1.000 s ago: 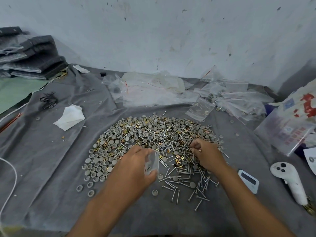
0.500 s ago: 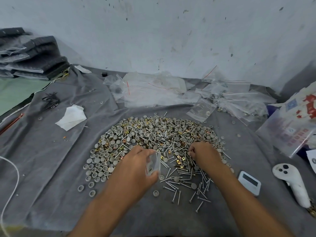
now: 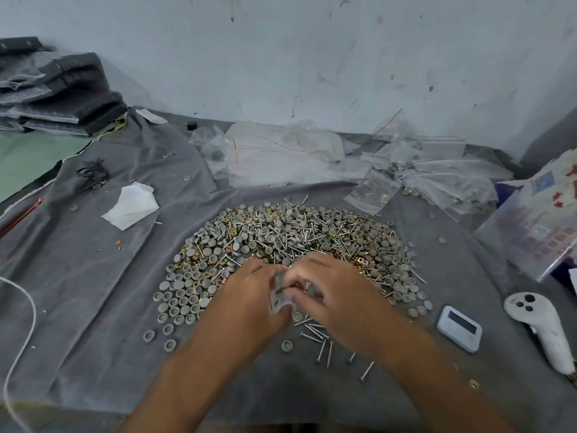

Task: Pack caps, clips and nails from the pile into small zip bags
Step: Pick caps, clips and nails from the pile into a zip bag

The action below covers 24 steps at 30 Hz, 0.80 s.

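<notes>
Over the near edge of the heaped grey caps, brass clips and steel nails (image 3: pixel 299 242), the left hand (image 3: pixel 249 295) is pinching a small clear zip bag (image 3: pixel 278 300); the right hand (image 3: pixel 331 289) is pinching a nail into it. Better holding the mouth wide, feeding point-first.

Grey cloth (image 3: pixel 93 292) under hardware pile (image 3: pixel 296 239)

Pile (image 3: pixel 290 248) on cloth (image 3: pixel 93 276), bags (image 3: pixel 359 160) behind, perhaps timer (image 3: pixel 458 328) right
</notes>
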### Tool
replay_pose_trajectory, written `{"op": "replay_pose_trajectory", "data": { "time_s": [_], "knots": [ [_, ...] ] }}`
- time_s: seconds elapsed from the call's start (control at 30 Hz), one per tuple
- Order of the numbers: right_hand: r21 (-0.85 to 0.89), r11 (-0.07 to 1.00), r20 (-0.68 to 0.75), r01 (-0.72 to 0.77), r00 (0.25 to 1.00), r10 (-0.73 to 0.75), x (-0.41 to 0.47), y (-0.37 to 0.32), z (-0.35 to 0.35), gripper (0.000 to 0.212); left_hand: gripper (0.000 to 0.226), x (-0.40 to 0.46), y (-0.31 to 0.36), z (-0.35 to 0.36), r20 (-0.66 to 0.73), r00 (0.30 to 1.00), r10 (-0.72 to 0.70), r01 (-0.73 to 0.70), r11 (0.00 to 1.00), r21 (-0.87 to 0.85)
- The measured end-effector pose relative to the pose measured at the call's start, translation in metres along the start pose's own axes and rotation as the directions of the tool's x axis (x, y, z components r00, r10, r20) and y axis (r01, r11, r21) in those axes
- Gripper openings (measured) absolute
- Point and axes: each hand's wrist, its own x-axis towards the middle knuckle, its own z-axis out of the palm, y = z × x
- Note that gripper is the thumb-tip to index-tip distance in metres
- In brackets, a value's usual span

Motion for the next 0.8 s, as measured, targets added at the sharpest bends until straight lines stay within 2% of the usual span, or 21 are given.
{"op": "replay_pose_trajectory", "data": {
  "time_s": [0.07,0.13,0.3,0.43,0.53,0.57,0.63,0.73,0.8],
  "knots": [
    [-0.140,0.989,-0.018,0.036,0.999,-0.039,0.004,-0.009,0.002,0.011,0.022,0.001,0.002,0.000,0.000,1.000,0.014,-0.014,1.000,0.012],
    [-0.256,0.966,-0.036,0.041,0.998,-0.052,0.008,-0.012,0.003,0.019,0.023,0.001,0.003,0.000,-0.009,1.000,0.016,-0.016,0.999,0.029],
    [-0.370,0.929,-0.102,0.018,0.993,-0.060,0.009,-0.018,0.003,0.016,0.030,0.001,0.003,0.001,-0.015,1.000,-0.002,0.003,0.999,0.036],
    [-0.345,0.937,-0.194,-0.054,0.981,-0.015,0.003,-0.022,0.014,0.028,0.027,0.000,0.001,0.001,-0.029,1.000,0.002,-0.001,1.000,0.022],
    [-0.184,0.980,-0.338,-0.080,0.941,0.014,-0.009,-0.019,0.026,0.014,0.039,0.000,-0.001,0.001,-0.012,1.000,-0.009,0.009,1.000,0.016],
    [-0.118,0.987,-0.389,-0.105,0.920,0.051,-0.013,-0.012,0.027,0.008,0.044,-0.001,-0.002,0.001,-0.011,1.000,-0.018,0.018,1.000,0.018],
    [-0.009,0.970,-0.432,-0.245,0.875,0.217,-0.020,0.018,0.022,0.008,0.053,-0.002,-0.005,0.000,-0.016,0.999,-0.032,0.032,0.999,0.033],
    [0.029,0.848,-0.287,-0.529,0.808,0.514,-0.024,0.079,0.009,0.014,0.057,-0.005,-0.007,0.000,-0.013,0.999,-0.034,0.035,0.998,0.049],
    [-0.050,0.805,-0.186,-0.591,0.797,0.574,-0.020,0.107,0.007,0.015,0.056,-0.004,-0.006,0.000,-0.017,0.999,-0.027,0.028,0.999,0.045]
  ]
}}
